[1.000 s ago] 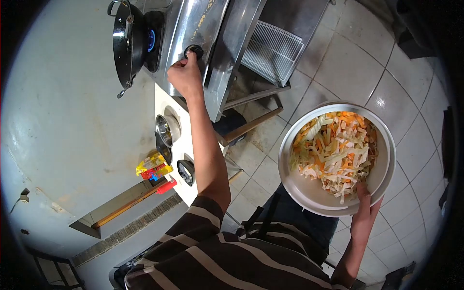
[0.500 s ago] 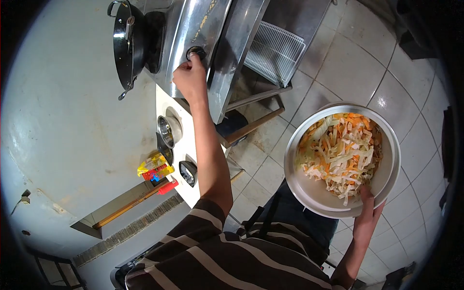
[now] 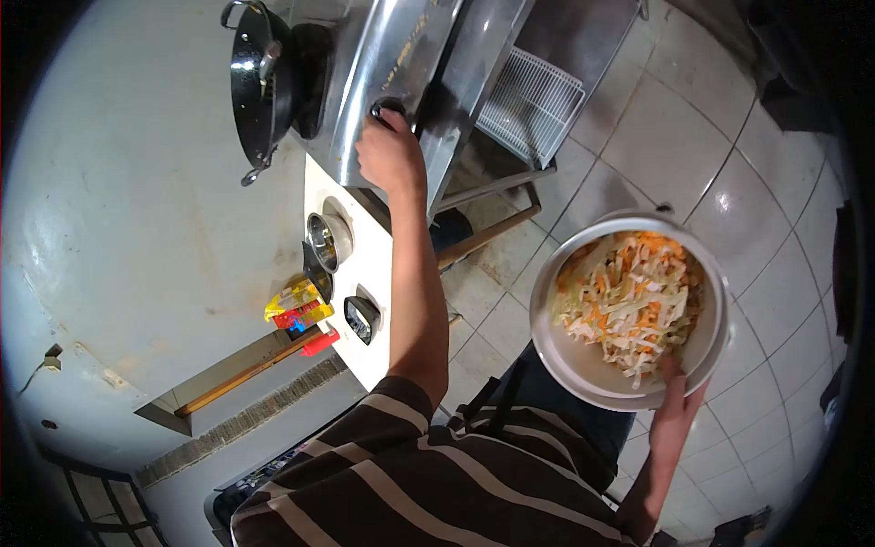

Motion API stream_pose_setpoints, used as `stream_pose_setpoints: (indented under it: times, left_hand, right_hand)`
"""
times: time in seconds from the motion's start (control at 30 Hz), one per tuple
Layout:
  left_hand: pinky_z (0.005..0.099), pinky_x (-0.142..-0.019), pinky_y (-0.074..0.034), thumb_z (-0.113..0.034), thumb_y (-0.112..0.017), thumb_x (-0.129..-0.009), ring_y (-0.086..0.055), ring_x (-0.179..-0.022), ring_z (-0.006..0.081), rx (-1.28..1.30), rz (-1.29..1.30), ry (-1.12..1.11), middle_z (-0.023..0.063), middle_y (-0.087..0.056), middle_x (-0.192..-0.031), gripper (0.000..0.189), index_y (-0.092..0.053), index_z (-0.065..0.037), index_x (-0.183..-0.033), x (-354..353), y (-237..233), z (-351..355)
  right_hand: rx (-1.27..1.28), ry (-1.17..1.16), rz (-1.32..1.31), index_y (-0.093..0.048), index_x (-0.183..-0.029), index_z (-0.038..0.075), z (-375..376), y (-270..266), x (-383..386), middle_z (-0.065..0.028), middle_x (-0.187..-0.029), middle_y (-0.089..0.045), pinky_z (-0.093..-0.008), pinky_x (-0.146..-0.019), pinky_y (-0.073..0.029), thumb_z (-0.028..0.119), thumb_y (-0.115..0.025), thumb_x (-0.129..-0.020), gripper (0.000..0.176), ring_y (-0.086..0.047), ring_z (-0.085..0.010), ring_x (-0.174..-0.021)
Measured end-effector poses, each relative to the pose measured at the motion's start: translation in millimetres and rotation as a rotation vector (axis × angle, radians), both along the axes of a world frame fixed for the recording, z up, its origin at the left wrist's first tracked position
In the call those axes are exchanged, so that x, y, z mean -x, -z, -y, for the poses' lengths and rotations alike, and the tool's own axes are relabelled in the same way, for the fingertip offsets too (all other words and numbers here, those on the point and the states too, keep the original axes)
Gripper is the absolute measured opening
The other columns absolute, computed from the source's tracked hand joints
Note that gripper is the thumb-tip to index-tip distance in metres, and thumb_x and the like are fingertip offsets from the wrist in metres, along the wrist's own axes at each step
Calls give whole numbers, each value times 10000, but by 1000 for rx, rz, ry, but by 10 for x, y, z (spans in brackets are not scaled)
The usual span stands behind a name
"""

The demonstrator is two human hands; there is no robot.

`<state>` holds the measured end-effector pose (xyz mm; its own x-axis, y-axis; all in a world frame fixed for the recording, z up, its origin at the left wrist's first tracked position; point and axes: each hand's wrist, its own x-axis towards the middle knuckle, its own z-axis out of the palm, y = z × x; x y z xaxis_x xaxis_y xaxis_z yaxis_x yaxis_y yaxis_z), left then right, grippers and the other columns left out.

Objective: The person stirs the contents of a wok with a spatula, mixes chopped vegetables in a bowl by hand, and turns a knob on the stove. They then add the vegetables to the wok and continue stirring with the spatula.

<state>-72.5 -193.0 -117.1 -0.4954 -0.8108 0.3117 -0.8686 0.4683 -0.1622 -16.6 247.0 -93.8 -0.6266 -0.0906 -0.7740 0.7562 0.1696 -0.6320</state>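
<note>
At the metal front of the stove [image 3: 365, 118], my left hand [image 3: 392, 153] has its fingers closed on a round black knob [image 3: 386, 109]. My right hand [image 3: 672, 387] grips the rim of a large pale metal pot [image 3: 541, 333], thumb inside and the other fingers underneath, out of sight. Shredded cabbage and carrot [image 3: 638, 301] lie heaped in the pot, which is held out over the floor to my right. A black wok [image 3: 260, 91] with loop handles rests on the stove beyond my left hand.
A white counter [image 3: 365, 264] adjoins the stove, bearing a small steel bowl [image 3: 330, 242], a dark-rimmed container [image 3: 361, 319] and a yellow and red packet [image 3: 299, 305]. A white wire rack [image 3: 531, 105] sits low beside the stove. Pale tiles [image 3: 674, 128] cover the floor.
The view has shifted slightly, so the stove and counter appear further right. The pot has moved a little left in view. My left hand stays at the knob, its wrist turned somewhat.
</note>
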Motion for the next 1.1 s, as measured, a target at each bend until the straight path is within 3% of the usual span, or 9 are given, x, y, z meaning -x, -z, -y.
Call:
stream_pose_setpoints:
  times: [0.03,0.2,0.37,0.47,0.67,0.77,0.83,0.93,1.1]
  left_hand:
    - [543,-743,-540,-354,-468,-963,-676,-821,456,1,-13,-4,251,-694,-876,391,-653,-12,-931,-15,38,53]
    - [551,-805,-525,-283,-449,-973,-660,-905,468,-79,-184,-213,314,-671,-894,389,-621,64,-934,105,263,220]
    - [523,-837,-524,-249,-457,-970,-652,-891,497,-198,-276,-291,313,-670,-881,365,-600,81,-1031,-233,628,895]
    - [324,-393,-435,-202,-411,-1007,-578,-515,211,-600,-925,-631,110,-590,-692,231,-526,-22,-920,-215,729,1021]
    - [239,-482,-466,-187,-370,-1024,-528,-530,142,-946,-1397,-648,38,-527,-677,222,-504,-89,-876,108,384,682]
    - [230,-500,-456,-139,-360,-1012,-503,-532,130,-1155,-1559,-524,29,-516,-682,185,-501,-98,-899,-242,751,1074]
    - [229,-510,-456,-113,-355,-1005,-494,-535,126,-1202,-1619,-435,23,-513,-683,174,-498,-101,-906,-205,660,1022]
    - [232,-507,-458,-88,-342,-995,-483,-527,127,-1319,-1692,-698,17,-510,-669,191,-490,-103,-876,-5,267,777]
    - [236,-504,-451,-93,-297,-1001,-488,-532,126,-1396,-1803,-584,15,-494,-632,256,-464,-98,-807,-26,310,779]
  right_hand:
    - [-12,-12,-115,-402,-1436,-17,30,-11,-30,-151,-1350,-532,-354,-1068,-353,173,-534,-983,509,-496,-233,-1223]
    - [140,-139,-151,-290,-1505,-5,5,-132,399,-165,-1445,-442,-351,-1112,-304,118,-514,-965,598,-437,-243,-1290]
    - [213,-225,-178,-198,-1526,-10,92,-186,568,-202,-1565,-234,-427,-1190,-209,173,-493,-924,695,-286,-323,-1436]
    - [197,-171,-158,-193,-1529,-7,12,-148,563,-197,-1562,-238,-421,-1189,-203,148,-482,-925,687,-282,-317,-1438]
    - [27,25,-44,-344,-1470,-13,-372,-88,627,-157,-1409,-480,-375,-1099,-325,183,-599,-955,607,-455,-246,-1284]
    - [19,106,202,-322,-1456,-37,-398,-167,715,-166,-1419,-446,-356,-1089,-313,132,-575,-940,599,-431,-251,-1283]
    - [19,81,124,-359,-1428,-49,-434,-129,719,-170,-1386,-481,-355,-1058,-351,163,-585,-957,564,-468,-245,-1235]
    - [61,13,114,-340,-1469,-26,-417,-137,786,-162,-1445,-446,-369,-1106,-320,115,-528,-987,536,-442,-253,-1304]
    - [194,-157,-186,-116,-1570,11,-332,-55,860,-186,-1543,-315,-351,-1140,-266,60,-473,-983,690,-351,-266,-1389]
